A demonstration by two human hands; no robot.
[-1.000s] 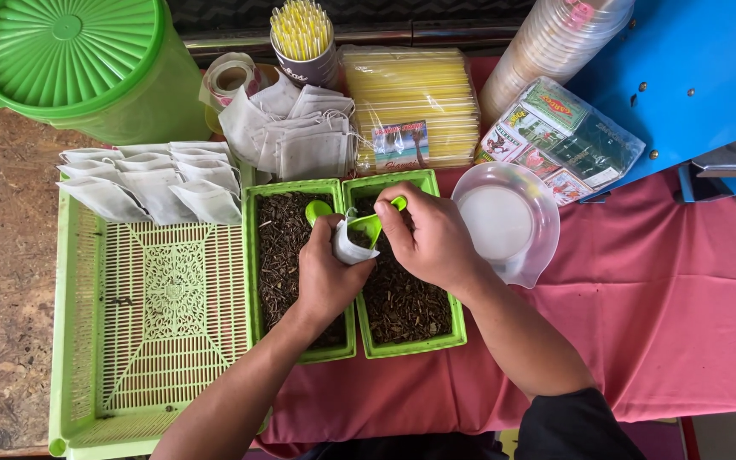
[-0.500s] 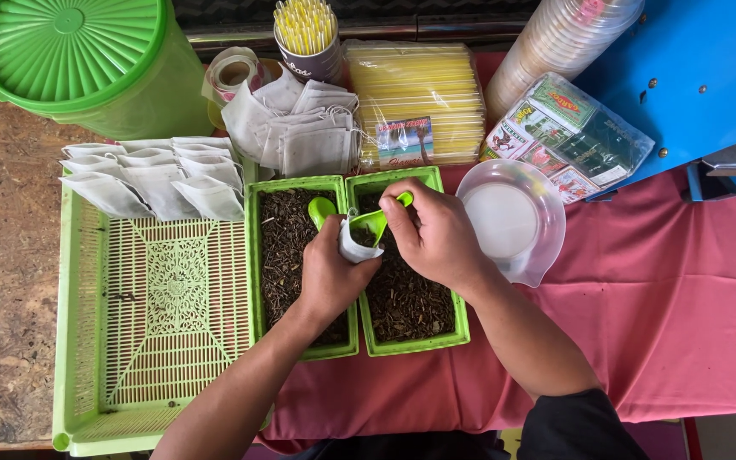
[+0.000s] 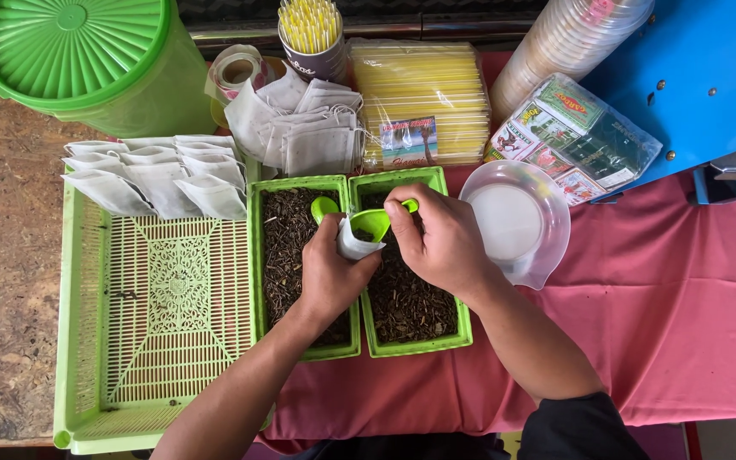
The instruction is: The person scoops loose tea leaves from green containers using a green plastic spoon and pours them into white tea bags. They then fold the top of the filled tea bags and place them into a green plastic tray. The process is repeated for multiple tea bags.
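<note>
My left hand holds a small white filter bag open over two green trays of dark loose tea leaves, the left tray and the right tray. My right hand grips a green scoop whose bowl tips into the bag's mouth. A second green scoop lies in the left tray, just behind my left hand.
A large green lattice tray at left carries several filled white bags along its far edge. Behind stand a green lidded tub, empty bags, yellow straws, stacked cups, tea packets. A clear lid lies right.
The scoop stays tipped at the bag's mouth; both hands have barely shifted over the trays.
</note>
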